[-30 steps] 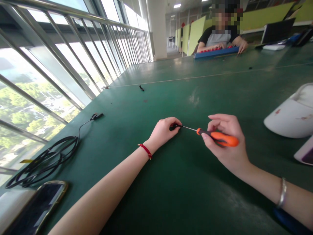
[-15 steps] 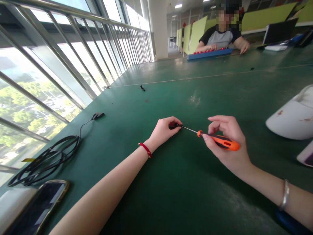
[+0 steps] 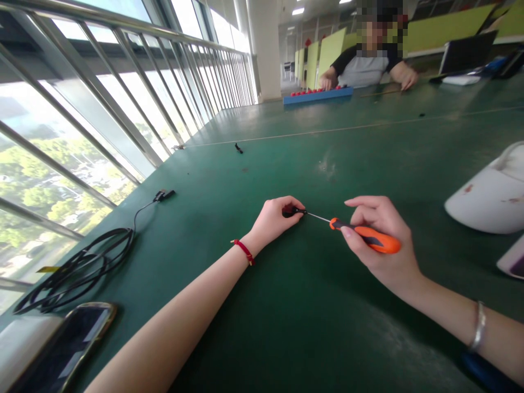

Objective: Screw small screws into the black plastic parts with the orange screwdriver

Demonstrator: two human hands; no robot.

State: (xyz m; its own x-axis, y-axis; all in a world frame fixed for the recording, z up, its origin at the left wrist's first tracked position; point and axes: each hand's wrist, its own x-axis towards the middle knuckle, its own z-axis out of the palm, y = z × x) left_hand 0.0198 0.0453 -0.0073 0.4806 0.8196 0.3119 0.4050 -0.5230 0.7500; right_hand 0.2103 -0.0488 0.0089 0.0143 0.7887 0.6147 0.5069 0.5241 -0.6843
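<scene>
Low over the green table, my left hand (image 3: 278, 213) pinches a small black part (image 3: 292, 210) between thumb and fingers; most of it is hidden, so its kind is unclear. My right hand (image 3: 385, 234) holds a screwdriver (image 3: 382, 240) with an orange and black handle, gripped between thumb and fingers with the index finger raised. The thin metal shaft points left, and its tip meets the black part at my left fingertips.
A coiled black cable (image 3: 94, 256) and a phone (image 3: 73, 349) lie on the left by the railing (image 3: 164, 103). A white container (image 3: 491, 191) stands at right. Across the green table (image 3: 286, 164), a person (image 3: 364, 68) handles a blue tray (image 3: 319, 95) with red pieces. A small black scrap (image 3: 238, 148) lies mid-table.
The screwdriver handle has turned about its axis in my right hand, whose fingers have shifted slightly. My left hand stays put. Across the table, the blue tray has slid left.
</scene>
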